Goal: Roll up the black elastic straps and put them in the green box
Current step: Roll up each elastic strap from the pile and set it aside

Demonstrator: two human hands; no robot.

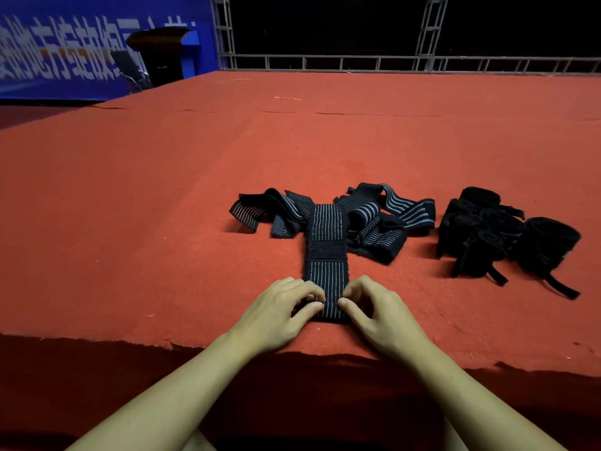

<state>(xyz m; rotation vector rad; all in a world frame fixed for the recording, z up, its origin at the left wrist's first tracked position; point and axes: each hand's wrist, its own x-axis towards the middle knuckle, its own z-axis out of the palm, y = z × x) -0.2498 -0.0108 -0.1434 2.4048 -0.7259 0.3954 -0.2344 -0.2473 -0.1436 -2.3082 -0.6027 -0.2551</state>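
Two hands, left hand (pixel 279 315) and right hand (pixel 379 312), pinched the near end of a flat black pinstriped elastic strap (pixel 327 255) on red felt (pixel 130 206); a loose start risked a slack, unravelling roll.

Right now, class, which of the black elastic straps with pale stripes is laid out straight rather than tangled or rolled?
The black striped elastic strap running straight from both hands; left hand and right hand pinch its near end.
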